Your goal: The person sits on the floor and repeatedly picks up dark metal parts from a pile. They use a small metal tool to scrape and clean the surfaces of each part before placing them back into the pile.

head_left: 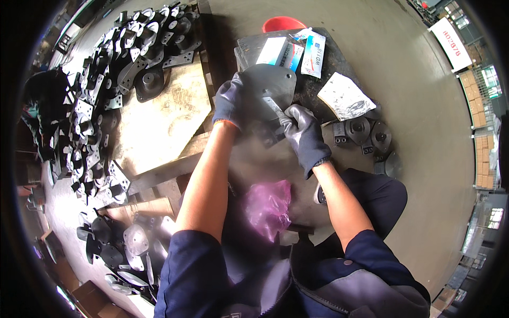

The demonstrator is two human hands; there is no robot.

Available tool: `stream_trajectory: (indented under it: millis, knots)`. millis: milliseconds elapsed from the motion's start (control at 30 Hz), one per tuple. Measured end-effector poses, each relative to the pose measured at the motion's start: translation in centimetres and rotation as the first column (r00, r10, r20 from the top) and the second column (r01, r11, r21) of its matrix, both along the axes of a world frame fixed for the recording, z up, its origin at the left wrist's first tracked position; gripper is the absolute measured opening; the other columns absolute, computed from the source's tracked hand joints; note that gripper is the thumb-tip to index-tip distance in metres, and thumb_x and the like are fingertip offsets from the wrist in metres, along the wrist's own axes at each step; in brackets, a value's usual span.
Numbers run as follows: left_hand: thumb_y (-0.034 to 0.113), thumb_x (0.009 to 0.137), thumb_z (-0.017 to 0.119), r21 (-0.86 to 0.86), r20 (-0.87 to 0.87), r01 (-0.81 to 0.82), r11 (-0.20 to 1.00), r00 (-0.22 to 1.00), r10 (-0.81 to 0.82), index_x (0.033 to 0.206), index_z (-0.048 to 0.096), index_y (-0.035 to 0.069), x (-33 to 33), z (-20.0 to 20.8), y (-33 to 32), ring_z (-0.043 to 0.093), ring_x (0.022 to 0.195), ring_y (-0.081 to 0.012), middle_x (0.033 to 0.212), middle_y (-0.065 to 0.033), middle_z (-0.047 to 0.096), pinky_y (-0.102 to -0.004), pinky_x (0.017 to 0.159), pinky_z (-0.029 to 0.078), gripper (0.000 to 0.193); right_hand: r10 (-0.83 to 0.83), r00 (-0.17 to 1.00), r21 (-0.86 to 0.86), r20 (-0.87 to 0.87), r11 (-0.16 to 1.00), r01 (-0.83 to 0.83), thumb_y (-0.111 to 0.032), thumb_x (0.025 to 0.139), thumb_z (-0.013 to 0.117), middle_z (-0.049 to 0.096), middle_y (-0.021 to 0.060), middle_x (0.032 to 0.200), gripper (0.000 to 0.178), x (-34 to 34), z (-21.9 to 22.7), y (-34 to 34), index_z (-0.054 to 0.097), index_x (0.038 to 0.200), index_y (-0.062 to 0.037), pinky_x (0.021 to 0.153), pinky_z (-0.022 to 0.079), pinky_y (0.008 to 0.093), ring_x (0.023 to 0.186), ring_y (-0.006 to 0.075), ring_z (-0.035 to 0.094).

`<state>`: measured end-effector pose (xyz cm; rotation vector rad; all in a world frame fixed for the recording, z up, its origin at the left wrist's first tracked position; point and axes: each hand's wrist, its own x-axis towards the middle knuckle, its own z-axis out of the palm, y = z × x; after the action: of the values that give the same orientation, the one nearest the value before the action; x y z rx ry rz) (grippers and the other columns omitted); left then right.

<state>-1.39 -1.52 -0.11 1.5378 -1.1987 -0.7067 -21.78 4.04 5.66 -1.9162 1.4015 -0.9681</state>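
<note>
Both hands wear dark grey work gloves. My left hand (pixel 228 102) is closed on the left edge of a dark, rounded metal plate (pixel 260 79) with small holes, which it holds up in front of me. In my right hand (pixel 305 134) a narrow, flat grey strip (pixel 272 105) is pinched. The strip's far end lies over the lower part of the plate; whether it presses on the metal I cannot tell. Just beyond the plate, a white and blue box (pixel 273 50) and a white and blue packet (pixel 313 54) lie on a dark worktop (pixel 331 45).
A smudged white sheet (pixel 345 97) lies at the worktop's right, near several black metal mounts (pixel 358 130). Many metal brackets (pixel 151 37) crowd a wooden pallet (pixel 159 124) on the left. Loose plates (pixel 106 241) lie lower left. A pink plastic bag (pixel 269 206) is close to my lap; a red basin (pixel 283 23) stands behind.
</note>
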Motion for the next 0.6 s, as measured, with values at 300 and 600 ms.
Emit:
stream_trajectory:
  millis: [300, 600]
  knots:
    - [0.049, 0.089, 0.054, 0.133, -0.155, -0.103, 0.986, 0.980, 0.123, 0.095, 0.065, 0.000, -0.2, 2.1, 0.4, 0.057, 0.077, -0.0178, 0.085, -0.0140, 0.065, -0.0337, 0.071, 0.047, 0.050, 0.052, 0.984, -0.061, 0.173, 0.997, -0.042, 0.010, 0.078, 0.055, 0.050, 0.0072, 0.066, 0.010, 0.9, -2.1, -0.6, 0.052, 0.077, 0.0018, 0.061, 0.043, 0.0247, 0.065, 0.0069, 0.046]
    - [0.029, 0.093, 0.040, 0.164, -0.161, -0.048, 0.985, 0.984, 0.075, 0.085, 0.052, 0.004, -1.3, 4.3, 1.3, 0.060, 0.082, -0.0363, 0.082, -0.0217, 0.062, -0.0384, 0.070, 0.047, 0.028, -0.045, 0.980, 0.055, 0.192, 0.998, 0.035, 0.009, 0.078, 0.053, 0.053, 0.0063, 0.068, 0.008, 1.0, -2.1, -0.9, 0.052, 0.077, 0.0013, 0.063, 0.044, 0.0251, 0.067, 0.0068, 0.047]
